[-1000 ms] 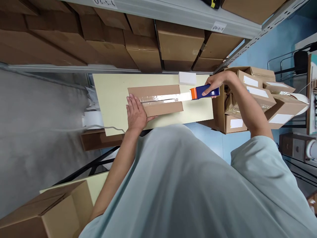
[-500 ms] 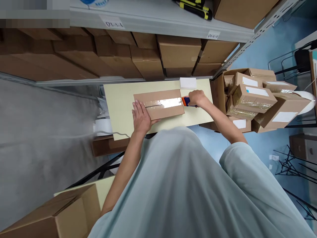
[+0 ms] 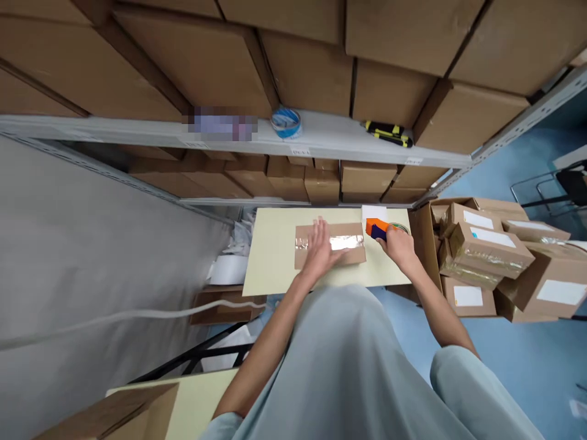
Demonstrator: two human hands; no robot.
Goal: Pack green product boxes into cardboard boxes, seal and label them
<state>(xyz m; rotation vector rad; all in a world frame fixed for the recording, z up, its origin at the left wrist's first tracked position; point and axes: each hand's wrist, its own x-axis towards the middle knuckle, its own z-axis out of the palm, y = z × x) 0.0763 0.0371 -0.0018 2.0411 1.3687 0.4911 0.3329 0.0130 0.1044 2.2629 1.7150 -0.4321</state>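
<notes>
While the left hand (image 3: 320,249) lies flat and open on the box (image 3: 355,255) on the table (image 3: 270,269), the right hand (image 3: 398,245) grips the tape dispenser (image 3: 376,230) just off the box's right end, in line with its long axis.

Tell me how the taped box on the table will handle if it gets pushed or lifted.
The box is low and flat, so it probably slides on the smooth table rather than tipping. The tape across its flaps suggests it should stay stiff when lifted. The left hand lying flat on it would likely resist a push.
</notes>
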